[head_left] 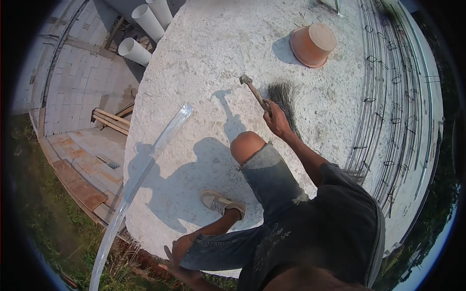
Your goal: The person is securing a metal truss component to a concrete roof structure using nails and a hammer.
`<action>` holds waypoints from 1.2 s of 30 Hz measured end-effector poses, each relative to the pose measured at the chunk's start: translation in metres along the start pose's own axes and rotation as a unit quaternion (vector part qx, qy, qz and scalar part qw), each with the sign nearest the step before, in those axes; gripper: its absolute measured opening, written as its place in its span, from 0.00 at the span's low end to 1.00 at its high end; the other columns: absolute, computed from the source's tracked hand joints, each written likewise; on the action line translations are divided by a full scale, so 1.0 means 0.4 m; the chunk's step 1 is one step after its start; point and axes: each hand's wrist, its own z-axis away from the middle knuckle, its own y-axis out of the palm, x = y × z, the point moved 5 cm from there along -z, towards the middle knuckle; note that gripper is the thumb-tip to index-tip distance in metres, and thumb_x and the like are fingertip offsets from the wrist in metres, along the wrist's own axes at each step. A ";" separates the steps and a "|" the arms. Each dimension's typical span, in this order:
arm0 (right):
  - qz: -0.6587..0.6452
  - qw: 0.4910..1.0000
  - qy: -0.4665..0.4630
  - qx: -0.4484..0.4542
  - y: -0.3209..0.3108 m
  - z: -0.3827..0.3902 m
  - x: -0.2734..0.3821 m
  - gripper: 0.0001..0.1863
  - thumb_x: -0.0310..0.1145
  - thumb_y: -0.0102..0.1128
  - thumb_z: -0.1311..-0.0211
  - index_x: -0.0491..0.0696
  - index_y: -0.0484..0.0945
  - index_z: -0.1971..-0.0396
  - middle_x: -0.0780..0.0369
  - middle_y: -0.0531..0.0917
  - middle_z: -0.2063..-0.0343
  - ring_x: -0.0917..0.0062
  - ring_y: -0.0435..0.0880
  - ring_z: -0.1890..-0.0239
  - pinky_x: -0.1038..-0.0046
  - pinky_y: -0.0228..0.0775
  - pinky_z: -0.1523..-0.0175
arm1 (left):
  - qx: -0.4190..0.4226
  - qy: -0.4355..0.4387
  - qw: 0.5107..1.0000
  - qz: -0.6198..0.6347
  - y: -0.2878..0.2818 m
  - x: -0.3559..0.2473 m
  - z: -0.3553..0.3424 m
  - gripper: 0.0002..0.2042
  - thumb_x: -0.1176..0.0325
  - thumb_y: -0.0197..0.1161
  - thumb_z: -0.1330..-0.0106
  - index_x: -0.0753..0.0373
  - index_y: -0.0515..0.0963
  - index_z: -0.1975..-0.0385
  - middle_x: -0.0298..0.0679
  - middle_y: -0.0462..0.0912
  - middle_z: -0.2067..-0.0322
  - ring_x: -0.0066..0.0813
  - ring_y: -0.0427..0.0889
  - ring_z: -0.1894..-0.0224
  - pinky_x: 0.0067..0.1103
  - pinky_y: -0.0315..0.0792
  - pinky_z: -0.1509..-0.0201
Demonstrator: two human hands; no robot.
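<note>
My right hand (pixel 277 120) is closed round the handle of a claw hammer (pixel 255 92), its head pointing away from me above the pale, rough concrete slab (pixel 194 63). Just beyond that hand lies a bundle of thin dark wire (pixel 286 92), partly covered by my forearm. Low in the picture my left hand (pixel 180 270) is beside my bent left knee, fingers stretched apart and nothing seen in them. Whether it touches the knee I cannot tell. A clear plastic hose or strip (pixel 141 179) runs from the slab over its left edge.
An upturned orange bucket (pixel 315 43) stands at the far right. Long steel reinforcing bars with stirrups (pixel 388 102) line the right side. The slab drops away on the left, toward block walls (pixel 80 82), white pipes (pixel 148 22), timber lengths (pixel 111 121) and grass below.
</note>
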 end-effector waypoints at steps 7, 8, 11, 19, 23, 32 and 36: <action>0.154 0.960 0.191 -0.134 -0.315 0.128 -0.264 0.25 0.28 0.48 0.33 0.52 0.60 0.36 0.48 0.76 0.57 0.52 0.79 0.60 0.53 0.73 0.57 | 0.157 0.357 0.891 -0.235 0.323 -0.178 0.221 0.35 0.38 0.36 0.28 0.56 0.52 0.30 0.47 0.61 0.34 0.41 0.63 0.34 0.40 0.61 0.32; 0.154 0.960 0.190 -0.136 -0.336 0.132 -0.303 0.25 0.28 0.48 0.33 0.52 0.60 0.36 0.48 0.76 0.57 0.52 0.79 0.60 0.53 0.73 0.57 | -0.107 0.356 0.891 -0.259 0.318 -0.200 0.212 0.34 0.38 0.35 0.28 0.55 0.54 0.31 0.48 0.62 0.36 0.39 0.66 0.36 0.38 0.66 0.34; 0.256 0.924 0.283 -0.029 -0.326 0.226 -0.538 0.26 0.27 0.51 0.37 0.54 0.61 0.38 0.51 0.75 0.56 0.55 0.79 0.56 0.54 0.74 0.58 | 0.014 0.393 0.861 -0.323 0.466 -0.220 0.211 0.33 0.42 0.43 0.28 0.56 0.53 0.30 0.45 0.68 0.41 0.35 0.74 0.44 0.33 0.70 0.38; 0.249 0.966 0.050 -0.049 -0.236 0.032 -0.366 0.35 0.25 0.57 0.46 0.56 0.60 0.36 0.52 0.65 0.37 0.50 0.71 0.42 0.55 0.70 0.43 | 0.253 0.423 0.684 -0.538 0.770 -0.126 0.235 0.44 0.34 0.53 0.37 0.64 0.55 0.32 0.50 0.68 0.41 0.42 0.70 0.39 0.37 0.64 0.36; 0.263 0.962 0.005 -0.067 -0.385 -0.300 -0.297 0.35 0.25 0.59 0.47 0.55 0.61 0.36 0.51 0.67 0.38 0.52 0.74 0.45 0.57 0.71 0.44 | 0.404 0.436 0.536 -0.599 0.988 0.076 0.228 0.41 0.34 0.57 0.41 0.64 0.65 0.38 0.50 0.71 0.43 0.48 0.69 0.38 0.41 0.60 0.34; 0.477 0.875 0.077 -0.016 -0.573 -0.501 -0.385 0.38 0.20 0.50 0.46 0.57 0.57 0.33 0.64 0.60 0.32 0.55 0.77 0.48 0.58 0.77 0.55 | 0.527 0.576 0.379 -0.496 1.316 0.237 0.174 0.15 0.62 0.68 0.44 0.55 0.77 0.59 0.35 0.80 0.55 0.41 0.76 0.47 0.44 0.60 0.35; 0.377 0.885 0.273 -0.015 -0.530 -0.379 -0.338 0.40 0.24 0.51 0.46 0.52 0.50 0.30 0.59 0.56 0.30 0.53 0.77 0.47 0.55 0.75 0.51 | 0.549 0.514 0.419 -0.508 1.483 0.247 0.132 0.11 0.65 0.69 0.46 0.58 0.81 0.63 0.36 0.83 0.61 0.37 0.78 0.49 0.40 0.64 0.39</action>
